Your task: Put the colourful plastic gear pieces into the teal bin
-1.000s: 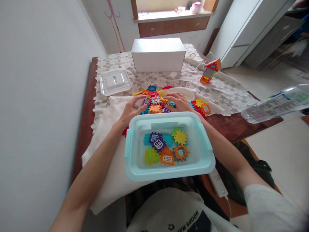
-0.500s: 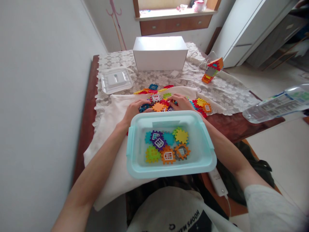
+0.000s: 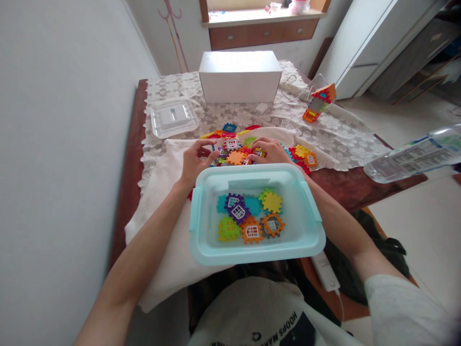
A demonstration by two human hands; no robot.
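The left hand [image 3: 196, 159] is hovering at the left side of a loose heap of toothed plastic pieces [image 3: 236, 157], its grip standing partly open with thumb and fingers apart in a curve. A bit of dark blue is showing between the fingertips, but I cannot tell whether the grip is holding it. The right hand [image 3: 272, 152] is bending over the right side of the heap, its grip half curled around a yellow piece [image 3: 260, 153] with a window pattern; whether that piece is being held or only covered, I cannot tell.

The heap is lying between the two hands, with an orange piece near the front and a grey piece [image 3: 232, 144] with a white window just behind it. A blue piece [image 3: 229, 127] is lying at the far edge, and more pieces are spreading to the right, beyond the right hand.

Between the forearms, a pale turquoise tub [image 3: 257, 257] is sitting close to the person, holding more pieces in purple, green, orange, yellow and blue. A white cloth [image 3: 158, 202] is lying under part of the heap and covering the near left of the table [image 3: 134, 139]. Farther back, a clear lid [image 3: 175, 117] is lying flat on the left, a white box [image 3: 240, 86] is standing behind the heap, and a small toy house [image 3: 319, 103] is standing on the right.
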